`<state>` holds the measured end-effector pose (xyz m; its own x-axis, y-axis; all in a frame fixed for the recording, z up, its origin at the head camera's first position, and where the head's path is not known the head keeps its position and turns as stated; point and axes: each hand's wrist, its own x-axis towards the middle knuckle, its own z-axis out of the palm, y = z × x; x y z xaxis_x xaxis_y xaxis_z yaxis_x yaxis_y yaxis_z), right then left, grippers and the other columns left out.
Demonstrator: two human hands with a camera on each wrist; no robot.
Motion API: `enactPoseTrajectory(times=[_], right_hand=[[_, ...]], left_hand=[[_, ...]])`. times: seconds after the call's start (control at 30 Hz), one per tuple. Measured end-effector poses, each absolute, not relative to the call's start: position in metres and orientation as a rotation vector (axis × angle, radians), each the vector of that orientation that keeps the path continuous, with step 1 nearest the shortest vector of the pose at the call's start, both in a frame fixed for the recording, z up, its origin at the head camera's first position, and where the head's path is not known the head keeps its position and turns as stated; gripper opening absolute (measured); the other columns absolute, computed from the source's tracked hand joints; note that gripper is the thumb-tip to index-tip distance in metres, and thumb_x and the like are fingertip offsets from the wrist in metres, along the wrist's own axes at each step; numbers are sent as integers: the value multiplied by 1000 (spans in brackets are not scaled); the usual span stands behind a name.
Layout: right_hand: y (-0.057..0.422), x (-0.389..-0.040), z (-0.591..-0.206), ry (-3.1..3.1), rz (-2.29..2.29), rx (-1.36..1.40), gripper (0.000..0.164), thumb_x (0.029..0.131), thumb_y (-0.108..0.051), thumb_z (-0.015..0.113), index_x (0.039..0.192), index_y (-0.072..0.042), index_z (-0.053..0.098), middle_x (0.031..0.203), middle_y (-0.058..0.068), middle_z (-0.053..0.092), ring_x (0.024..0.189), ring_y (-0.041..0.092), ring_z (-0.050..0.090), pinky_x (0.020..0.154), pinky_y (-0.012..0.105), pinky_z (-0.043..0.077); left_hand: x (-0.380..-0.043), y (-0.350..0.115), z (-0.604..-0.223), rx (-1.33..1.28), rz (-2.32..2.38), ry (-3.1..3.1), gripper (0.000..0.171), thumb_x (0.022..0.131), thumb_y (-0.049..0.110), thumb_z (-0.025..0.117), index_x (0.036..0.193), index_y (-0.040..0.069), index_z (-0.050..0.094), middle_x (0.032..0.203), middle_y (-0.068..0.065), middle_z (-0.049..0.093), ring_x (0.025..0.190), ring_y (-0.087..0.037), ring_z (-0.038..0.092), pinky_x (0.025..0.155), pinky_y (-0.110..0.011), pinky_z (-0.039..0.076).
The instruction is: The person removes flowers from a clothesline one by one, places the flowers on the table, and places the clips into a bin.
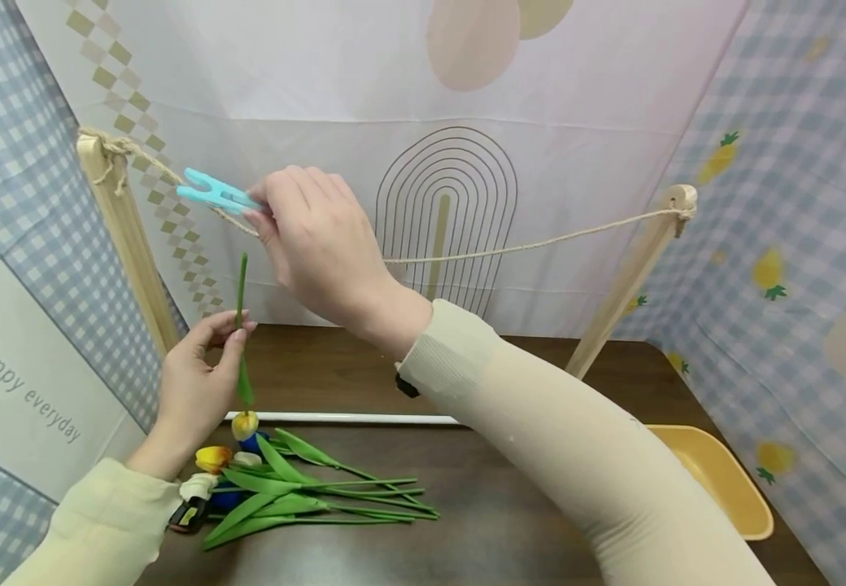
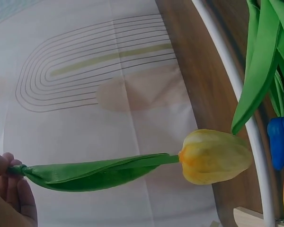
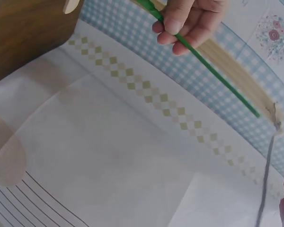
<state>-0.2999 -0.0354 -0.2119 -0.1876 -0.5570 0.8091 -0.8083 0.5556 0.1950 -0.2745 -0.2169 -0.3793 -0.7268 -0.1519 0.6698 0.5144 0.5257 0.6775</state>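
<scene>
My left hand point(image 1: 199, 370) pinches the green stem of a yellow artificial tulip point(image 2: 213, 158) between thumb and fingers. The tulip hangs upside down, its bloom low and the bare stem end pointing up. Higher up, my right hand point(image 1: 324, 236) pinches a light blue clothespin point(image 1: 214, 194) by its handle end, jaws facing left. The clothespin overlaps the twine point(image 1: 540, 242) in the head view; whether it touches the twine I cannot tell. The stem's tip stands just below the twine. In the right wrist view the clothespin is out of sight.
Several more tulips point(image 1: 306, 492), with blue, white and orange-yellow blooms, lie on the dark wooden table. Wooden posts point(image 1: 130, 244) hold the twine at both ends. A white rod point(image 1: 364, 419) crosses the table, and a yellow tray point(image 1: 730, 480) sits at the right.
</scene>
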Motion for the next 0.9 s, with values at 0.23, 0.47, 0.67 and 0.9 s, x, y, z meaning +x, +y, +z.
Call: enactPoseTrajectory(times=[0.23,0.47,0.67,0.9], right_hand=[[-24,-295,-224,-1842,310,1178,17,101,-17,50,100,-3,60,88,3,59,80,18,53,75,26,41],[8,-292,-245,-1812,332,1239,16,95,-18,60,100,-3,61,88,3,61,81,18,55,75,28,44],[54,-297,-285,-1901,417,1280,16,86,-19,64,95,-6,61,86,0,60,80,16,54,74,30,43],[121,-303,-342,-2150,485,1153,15,86,-20,65,95,-8,64,87,-2,61,81,15,55,77,32,44]], left_hand=[[-274,-218,-384,-302,-1269,-2109,22,98,7,56,118,5,64,106,-7,69,92,-5,57,68,-9,48],[-273,-219,-383,-310,-1276,-2140,23,99,12,54,119,3,63,106,-6,69,95,-5,57,72,-10,48],[-266,-216,-385,-359,-1209,-2104,22,97,6,56,117,1,64,103,-4,70,94,-4,59,76,-9,45],[-259,-212,-386,-458,-1108,-2081,22,94,2,59,115,1,65,100,-3,71,90,-6,58,74,-11,42]])
